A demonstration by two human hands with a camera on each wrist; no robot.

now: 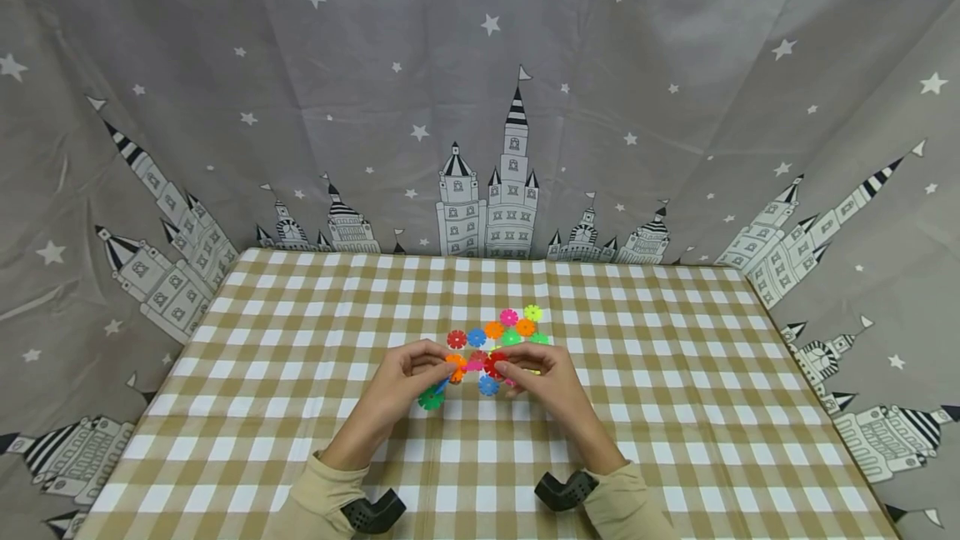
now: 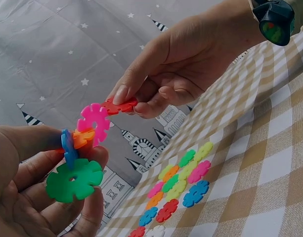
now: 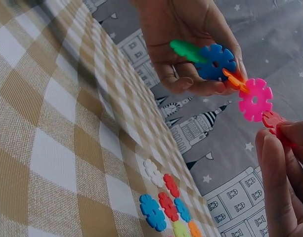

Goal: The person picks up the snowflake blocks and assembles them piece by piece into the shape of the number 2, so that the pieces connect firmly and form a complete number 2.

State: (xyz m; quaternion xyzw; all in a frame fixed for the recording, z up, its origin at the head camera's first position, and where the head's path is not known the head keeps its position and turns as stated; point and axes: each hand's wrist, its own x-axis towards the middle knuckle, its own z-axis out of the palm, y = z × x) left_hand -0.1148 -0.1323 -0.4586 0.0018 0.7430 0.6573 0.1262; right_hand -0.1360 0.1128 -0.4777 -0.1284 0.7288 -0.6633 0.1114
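Between my two hands stretches a chain of notched plastic snowflake discs, slotted edge to edge. My left hand (image 1: 405, 382) pinches it around the orange disc (image 2: 83, 138), beside the blue disc (image 3: 216, 62). A green disc (image 2: 74, 180) forms the free end on that side and stands out past the left fingers. In the middle, a pink disc (image 3: 255, 99) joins the orange one to a red disc (image 2: 119, 105). Thumb and fingers of my right hand (image 1: 551, 373) pinch this red disc, covering part of it. The chain is held above the table.
Loose snowflake discs in several colours lie flat on the checkered tablecloth (image 1: 300, 407) beyond the hands, among them a yellow disc (image 1: 532, 312), a pink disc (image 1: 509, 318) and a white disc (image 3: 152, 173). A grey castle-print curtain (image 1: 585, 40) stands behind the table.
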